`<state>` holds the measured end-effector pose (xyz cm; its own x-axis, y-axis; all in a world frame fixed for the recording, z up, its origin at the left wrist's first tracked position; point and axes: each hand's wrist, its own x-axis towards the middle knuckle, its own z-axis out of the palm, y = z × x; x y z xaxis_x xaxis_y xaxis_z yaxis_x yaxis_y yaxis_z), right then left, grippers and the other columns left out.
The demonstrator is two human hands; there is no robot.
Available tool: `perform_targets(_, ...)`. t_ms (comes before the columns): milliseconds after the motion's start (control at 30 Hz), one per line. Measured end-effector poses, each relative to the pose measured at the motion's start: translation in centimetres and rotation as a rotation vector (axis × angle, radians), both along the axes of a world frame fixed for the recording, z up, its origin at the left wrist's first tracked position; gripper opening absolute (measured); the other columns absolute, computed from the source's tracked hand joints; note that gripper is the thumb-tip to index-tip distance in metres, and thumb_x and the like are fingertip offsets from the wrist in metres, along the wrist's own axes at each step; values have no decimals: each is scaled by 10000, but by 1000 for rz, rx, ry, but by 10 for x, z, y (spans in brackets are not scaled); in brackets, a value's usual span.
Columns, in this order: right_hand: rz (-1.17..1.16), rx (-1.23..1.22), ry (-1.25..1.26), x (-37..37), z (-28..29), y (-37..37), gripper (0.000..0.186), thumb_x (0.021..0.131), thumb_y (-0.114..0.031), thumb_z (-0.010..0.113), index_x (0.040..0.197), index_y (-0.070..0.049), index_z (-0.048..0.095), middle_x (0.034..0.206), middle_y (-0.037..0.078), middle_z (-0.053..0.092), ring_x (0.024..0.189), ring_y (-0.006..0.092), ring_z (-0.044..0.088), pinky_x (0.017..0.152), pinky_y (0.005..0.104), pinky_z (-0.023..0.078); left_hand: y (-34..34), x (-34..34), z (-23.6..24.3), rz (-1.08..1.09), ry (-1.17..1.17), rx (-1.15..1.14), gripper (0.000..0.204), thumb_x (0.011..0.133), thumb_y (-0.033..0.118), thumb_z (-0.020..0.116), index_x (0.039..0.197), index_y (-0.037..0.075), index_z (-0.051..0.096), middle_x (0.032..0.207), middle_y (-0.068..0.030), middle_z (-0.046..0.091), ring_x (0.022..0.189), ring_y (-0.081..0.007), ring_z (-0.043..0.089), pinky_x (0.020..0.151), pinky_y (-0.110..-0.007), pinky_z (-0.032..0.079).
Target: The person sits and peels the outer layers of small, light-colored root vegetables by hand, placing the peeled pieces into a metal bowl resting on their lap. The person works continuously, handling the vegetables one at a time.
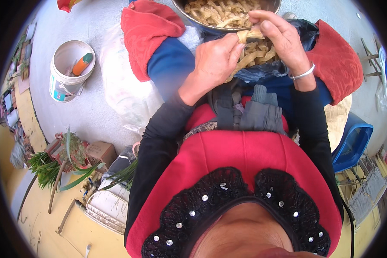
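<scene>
A pale yellow, flat, flexible strip (pixel 246 35), looped as if in a knot, is stretched between my two hands above my lap. My left hand (pixel 217 60) is closed, with the strip pinched at its thumb and forefinger. On the strip's other end, the thumb and fingers of my right hand (pixel 284 41) are drawn together, partly covering it; a silver bangle circles that wrist. Just below lies a heap of similar strips (pixel 256 56) in a dark plastic bag (pixel 262 72) on my lap. Beyond my hands, a metal-rimmed pot (pixel 202 23) holds many more such pieces (pixel 217 12).
Red cloths (pixel 148 38) cover my knees, and a white plastic sack (pixel 127 92) lies by my left leg. Farther left stands a white bucket (pixel 59 71) with an orange-and-green object (pixel 82 64) inside. A blue plastic stool (pixel 354 139) is at right; potted plants (pixel 47 167) are at lower left.
</scene>
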<state>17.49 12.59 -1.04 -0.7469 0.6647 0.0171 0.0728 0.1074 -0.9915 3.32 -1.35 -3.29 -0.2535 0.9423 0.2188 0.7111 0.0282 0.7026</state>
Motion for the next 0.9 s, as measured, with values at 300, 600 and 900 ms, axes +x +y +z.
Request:
perform_targets(300,181,368,-303,14,3,-5,227,927,-235,625,876,-14,629,612,111,496,544,196,522,529,311,432,9,-4,-2,-65,3,-4,155,886,202,651,998,98,680,705,-105,633,608,-258,619,542,-349,479)
perform_targets(600,231,565,-203,22,-11,-11,153,876,-164,664,932,-23,653,758,114,598,672,290,601,602,341,481,-10,-35,4,-207,-249,-121,160,912,175,640,978,31,664,730,-109,606,628,-188,563,597,-303,455)
perform_targets(900,356,857,-262,0,17,-5,218,849,-255,665,981,-84,636,850,122,648,790,335,636,664,401,509,11,-25,13,-280,-233,-185,181,918,249,575,937,95,669,785,-150,643,728,-356,616,665,-400,490)
